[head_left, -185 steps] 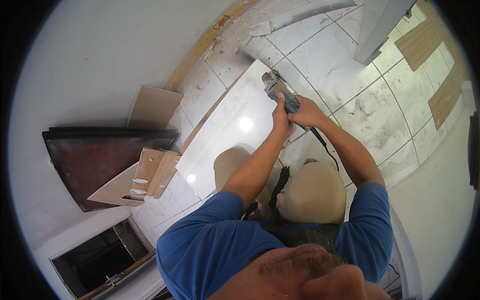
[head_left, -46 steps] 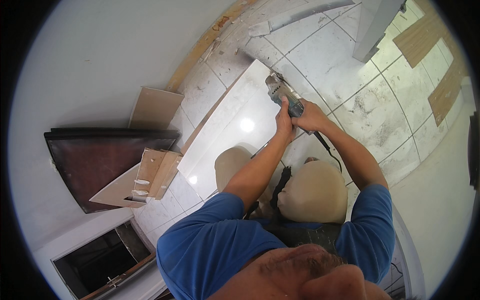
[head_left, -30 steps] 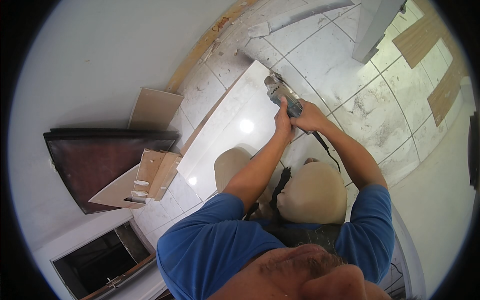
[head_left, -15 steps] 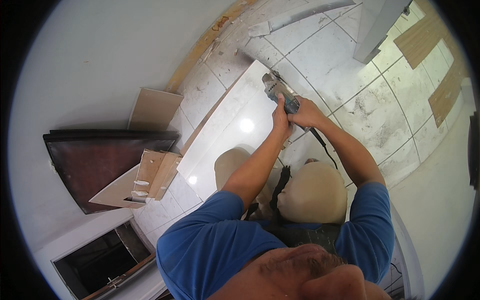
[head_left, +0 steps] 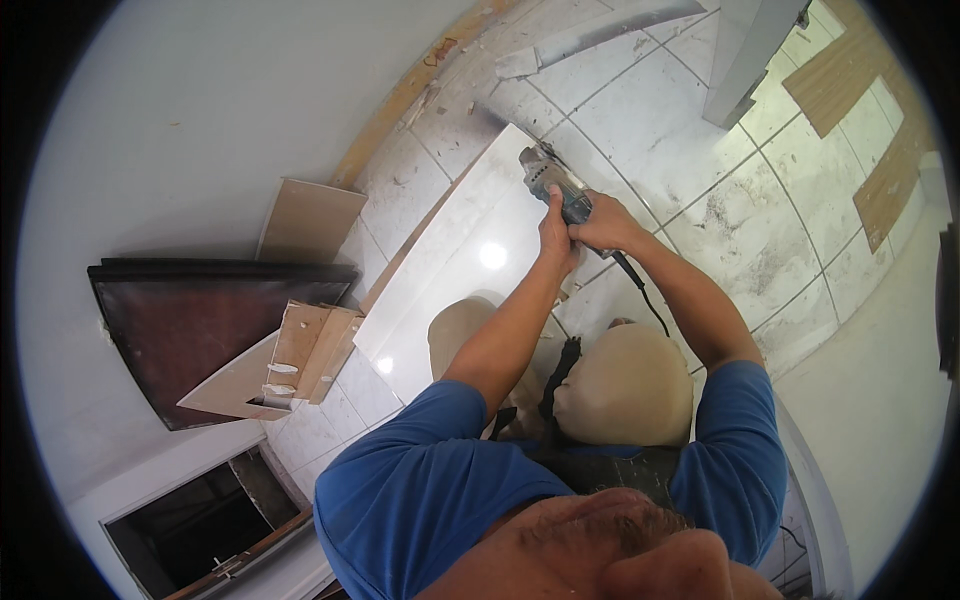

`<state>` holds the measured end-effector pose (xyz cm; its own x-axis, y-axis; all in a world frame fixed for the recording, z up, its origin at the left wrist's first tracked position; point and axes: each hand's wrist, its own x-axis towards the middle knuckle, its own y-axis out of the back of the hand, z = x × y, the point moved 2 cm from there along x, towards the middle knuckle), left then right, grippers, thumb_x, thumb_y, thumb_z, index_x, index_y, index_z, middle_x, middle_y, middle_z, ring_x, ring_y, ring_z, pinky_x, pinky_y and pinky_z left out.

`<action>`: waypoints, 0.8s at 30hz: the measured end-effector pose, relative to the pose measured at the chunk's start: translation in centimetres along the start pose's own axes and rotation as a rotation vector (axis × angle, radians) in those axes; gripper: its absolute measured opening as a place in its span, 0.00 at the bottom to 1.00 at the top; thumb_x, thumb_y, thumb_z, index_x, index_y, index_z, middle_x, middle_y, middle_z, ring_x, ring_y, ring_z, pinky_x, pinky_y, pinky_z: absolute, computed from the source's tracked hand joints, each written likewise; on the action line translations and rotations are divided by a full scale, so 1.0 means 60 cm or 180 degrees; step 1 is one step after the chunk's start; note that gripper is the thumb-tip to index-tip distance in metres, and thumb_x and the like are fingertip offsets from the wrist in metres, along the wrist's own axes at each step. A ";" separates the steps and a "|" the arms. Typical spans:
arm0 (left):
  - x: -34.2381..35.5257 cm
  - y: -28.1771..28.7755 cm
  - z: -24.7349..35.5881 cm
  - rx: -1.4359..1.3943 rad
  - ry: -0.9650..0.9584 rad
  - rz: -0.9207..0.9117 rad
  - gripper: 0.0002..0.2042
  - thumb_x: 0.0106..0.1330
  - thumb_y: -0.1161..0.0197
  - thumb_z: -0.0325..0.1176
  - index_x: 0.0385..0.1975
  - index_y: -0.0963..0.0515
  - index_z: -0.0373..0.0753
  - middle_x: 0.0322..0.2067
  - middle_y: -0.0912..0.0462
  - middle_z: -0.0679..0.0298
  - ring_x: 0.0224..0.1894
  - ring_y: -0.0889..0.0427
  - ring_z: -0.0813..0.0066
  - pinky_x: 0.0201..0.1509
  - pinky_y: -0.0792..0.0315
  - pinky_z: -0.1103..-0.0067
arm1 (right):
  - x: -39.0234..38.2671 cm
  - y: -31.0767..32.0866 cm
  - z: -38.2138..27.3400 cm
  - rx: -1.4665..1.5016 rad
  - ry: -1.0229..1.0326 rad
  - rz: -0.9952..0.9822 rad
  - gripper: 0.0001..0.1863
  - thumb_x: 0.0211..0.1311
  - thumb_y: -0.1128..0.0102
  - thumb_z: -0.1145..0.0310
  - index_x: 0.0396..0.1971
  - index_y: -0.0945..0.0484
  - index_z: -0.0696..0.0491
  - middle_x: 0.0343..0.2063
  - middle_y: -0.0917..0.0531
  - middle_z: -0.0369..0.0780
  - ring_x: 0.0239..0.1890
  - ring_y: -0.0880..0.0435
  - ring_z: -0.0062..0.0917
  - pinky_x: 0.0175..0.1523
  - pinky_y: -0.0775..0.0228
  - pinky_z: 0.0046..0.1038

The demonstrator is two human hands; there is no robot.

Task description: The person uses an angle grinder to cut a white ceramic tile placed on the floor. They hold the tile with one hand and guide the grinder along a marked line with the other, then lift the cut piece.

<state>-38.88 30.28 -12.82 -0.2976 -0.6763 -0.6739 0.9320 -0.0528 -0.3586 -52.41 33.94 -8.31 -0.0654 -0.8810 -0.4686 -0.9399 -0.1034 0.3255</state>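
Both hands are closed round the body of an angle grinder (head_left: pixel 549 180). My left hand (head_left: pixel 557 240) grips it from the left with the thumb along its top. From the right, my right hand (head_left: pixel 606 224) wraps its rear part, where a black cord (head_left: pixel 640 282) trails off toward my knee. The grinder's head sits at the right edge of a glossy white tile slab (head_left: pixel 455 250), near its far end. The disc is mostly hidden beside that edge. One of my knees rests close to the slab's near right side.
Dark reddish panels (head_left: pixel 215 335) and pieces of wood (head_left: pixel 307 345) lean by the left wall. Wood-look planks (head_left: pixel 845 80) lie at the far right. A grey post (head_left: pixel 750 60) stands at the back. Dust streaks the tiled floor (head_left: pixel 720 230).
The grinder and both hands have shifted slightly to the left along the slab's edge. The slab looks unmoved.
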 end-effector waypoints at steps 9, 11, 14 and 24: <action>0.003 0.001 0.011 0.0073 -0.0013 -0.0061 0.30 0.72 0.43 0.66 0.55 0.23 0.44 0.43 0.15 0.66 0.45 0.16 0.72 0.49 0.24 0.72 | 0.009 -0.003 -0.004 -0.0017 0.0006 0.0003 0.33 0.41 0.27 0.55 0.45 0.20 0.63 0.37 0.12 0.53 0.40 0.11 0.43 0.48 0.20 0.35; 0.004 0.000 0.007 0.0002 -0.0019 -0.0096 0.29 0.72 0.43 0.66 0.55 0.23 0.44 0.43 0.15 0.66 0.45 0.16 0.71 0.50 0.24 0.72 | 0.006 -0.003 -0.003 -0.0030 0.0028 0.0011 0.33 0.41 0.27 0.56 0.45 0.20 0.64 0.37 0.12 0.53 0.40 0.11 0.43 0.48 0.20 0.35; 0.003 0.000 0.000 -0.0012 -0.0046 -0.0062 0.30 0.72 0.43 0.66 0.57 0.23 0.44 0.45 0.15 0.65 0.48 0.17 0.70 0.55 0.25 0.70 | 0.003 -0.001 -0.001 -0.0044 0.0030 -0.0013 0.33 0.41 0.27 0.56 0.45 0.20 0.64 0.37 0.12 0.53 0.39 0.11 0.43 0.47 0.20 0.35; -0.004 -0.006 0.003 0.0136 0.0011 0.0145 0.32 0.69 0.41 0.68 0.54 0.23 0.42 0.42 0.16 0.66 0.43 0.19 0.72 0.48 0.30 0.72 | 0.003 -0.004 0.008 -0.0084 0.0020 0.0051 0.32 0.42 0.27 0.56 0.46 0.19 0.62 0.37 0.12 0.52 0.41 0.11 0.43 0.49 0.20 0.35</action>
<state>-39.12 30.36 -12.42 -0.2554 -0.6761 -0.6911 0.9525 -0.0534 -0.2998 -52.38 34.05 -8.88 -0.0780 -0.8855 -0.4579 -0.9295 -0.1014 0.3546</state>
